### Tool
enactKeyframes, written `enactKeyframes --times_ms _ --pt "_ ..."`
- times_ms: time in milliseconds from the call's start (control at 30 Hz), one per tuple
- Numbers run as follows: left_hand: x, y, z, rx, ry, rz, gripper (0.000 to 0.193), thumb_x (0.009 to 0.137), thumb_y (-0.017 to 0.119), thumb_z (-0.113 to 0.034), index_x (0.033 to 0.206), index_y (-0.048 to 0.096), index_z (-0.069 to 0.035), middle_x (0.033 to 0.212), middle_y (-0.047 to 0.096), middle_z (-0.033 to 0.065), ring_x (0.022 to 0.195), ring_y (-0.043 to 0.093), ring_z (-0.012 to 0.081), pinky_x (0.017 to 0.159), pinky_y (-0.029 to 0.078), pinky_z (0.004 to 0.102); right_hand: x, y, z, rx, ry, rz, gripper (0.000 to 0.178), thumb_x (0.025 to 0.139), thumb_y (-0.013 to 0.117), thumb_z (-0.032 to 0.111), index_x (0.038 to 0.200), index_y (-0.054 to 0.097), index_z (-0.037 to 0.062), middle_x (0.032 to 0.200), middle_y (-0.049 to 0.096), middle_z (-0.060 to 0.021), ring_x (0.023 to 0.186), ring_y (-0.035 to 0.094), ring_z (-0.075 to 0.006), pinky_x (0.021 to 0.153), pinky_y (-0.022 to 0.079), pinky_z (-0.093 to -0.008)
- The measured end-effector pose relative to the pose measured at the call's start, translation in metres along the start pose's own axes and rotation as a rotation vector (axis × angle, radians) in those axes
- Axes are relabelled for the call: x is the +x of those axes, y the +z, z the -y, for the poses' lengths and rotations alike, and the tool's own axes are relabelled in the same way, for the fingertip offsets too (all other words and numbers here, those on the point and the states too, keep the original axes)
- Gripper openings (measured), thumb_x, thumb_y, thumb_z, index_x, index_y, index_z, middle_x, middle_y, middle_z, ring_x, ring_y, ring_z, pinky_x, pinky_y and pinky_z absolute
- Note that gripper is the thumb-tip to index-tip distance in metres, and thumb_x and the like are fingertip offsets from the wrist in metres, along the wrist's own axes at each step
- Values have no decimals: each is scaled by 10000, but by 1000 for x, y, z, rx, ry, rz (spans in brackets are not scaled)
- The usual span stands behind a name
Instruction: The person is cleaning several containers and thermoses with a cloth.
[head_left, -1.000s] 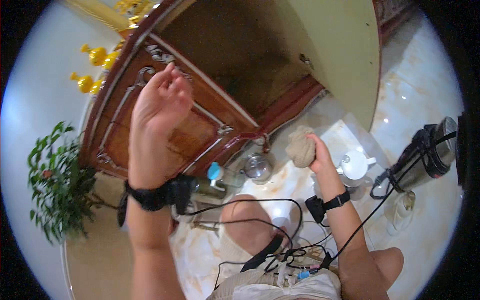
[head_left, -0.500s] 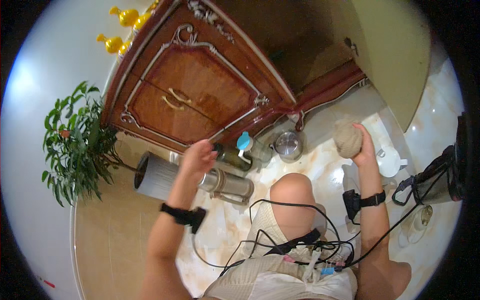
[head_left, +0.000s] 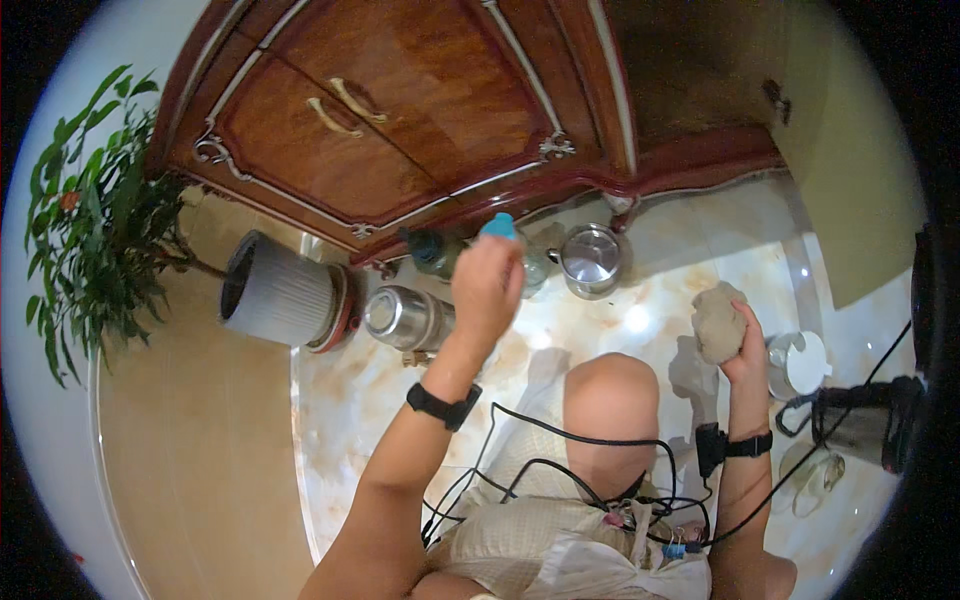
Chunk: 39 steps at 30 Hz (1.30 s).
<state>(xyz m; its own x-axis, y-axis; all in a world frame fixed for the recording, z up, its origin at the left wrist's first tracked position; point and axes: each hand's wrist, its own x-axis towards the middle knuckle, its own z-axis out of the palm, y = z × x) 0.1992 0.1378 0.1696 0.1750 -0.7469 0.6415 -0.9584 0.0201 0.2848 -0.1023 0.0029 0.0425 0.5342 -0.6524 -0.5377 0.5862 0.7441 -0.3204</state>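
My left hand (head_left: 487, 290) is above the floor in front of the cabinet, its fingers curled and partly blurred. It overlaps a clear jug (head_left: 535, 272) with a blue lid (head_left: 499, 227) and covers the place of the jug's handle; whether it grips the handle is hidden. Held up on the right, a beige wadded lump (head_left: 719, 322), perhaps bunched cloth, is in my right hand (head_left: 748, 345), with fingers and thumb wrapped round its side. Between the hands, a shiny metal pot (head_left: 591, 255) stands on the floor by the cabinet's foot.
A wooden cabinet (head_left: 400, 150) fills the far side. To the left are a steel flask (head_left: 410, 318), a dark bottle (head_left: 432, 252) and a potted plant (head_left: 275, 290). A white-lidded container (head_left: 797, 365) and a dark bin-like holder (head_left: 860, 420) stand at right. Black cables (head_left: 570, 437) cross my lap.
My left hand has moved right and forward, from beside the flask to over the jug. My right hand still holds the beige lump, now turned. The view has shifted, with the cabinet higher in it.
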Motion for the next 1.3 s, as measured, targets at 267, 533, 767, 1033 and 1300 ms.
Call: enactKeyframes --times_ms 267,533,767,1033,1300 --pt "-87 -77 40 99 -451 -122 217 739 484 48 949 500 -6 887 515 98 753 529 210 655 429 270 23 -34 -2 6 57 51 353 802 506 227 1130 484 97 1064 559 -105 946 555 -276 801 464 -414" --pt "-176 -95 105 -256 -1719 292 532 638 626 -152 1132 446 -74 1038 501 90 1031 422 217 823 332 416 29 -25 -10 6 31 48 342 812 495 229 1114 487 69 1059 561 -113 944 557 -270 806 463 -405" --pt "-159 -93 108 -256 -1522 598 591 644 645 -435 1119 501 -115 1190 474 76 1151 354 256 863 271 453 20 -35 -15 45 79 45 330 806 500 211 1099 494 57 1043 568 -118 940 557 -269 797 469 -393" --pt "-171 -66 111 -353 -1453 302 318 735 650 -311 863 618 -22 771 595 0 717 516 123 715 378 275 4 -38 -20 -51 15 -38 322 832 462 230 1116 499 82 1053 573 -107 934 566 -266 814 458 -386" --pt "-159 -70 86 -571 -1477 195 190 730 549 -188 893 548 -90 813 580 17 742 573 136 563 464 280 29 -36 -53 -373 -154 -203 584 721 600 193 1233 332 104 1113 443 -158 900 507 -253 713 474 -384"
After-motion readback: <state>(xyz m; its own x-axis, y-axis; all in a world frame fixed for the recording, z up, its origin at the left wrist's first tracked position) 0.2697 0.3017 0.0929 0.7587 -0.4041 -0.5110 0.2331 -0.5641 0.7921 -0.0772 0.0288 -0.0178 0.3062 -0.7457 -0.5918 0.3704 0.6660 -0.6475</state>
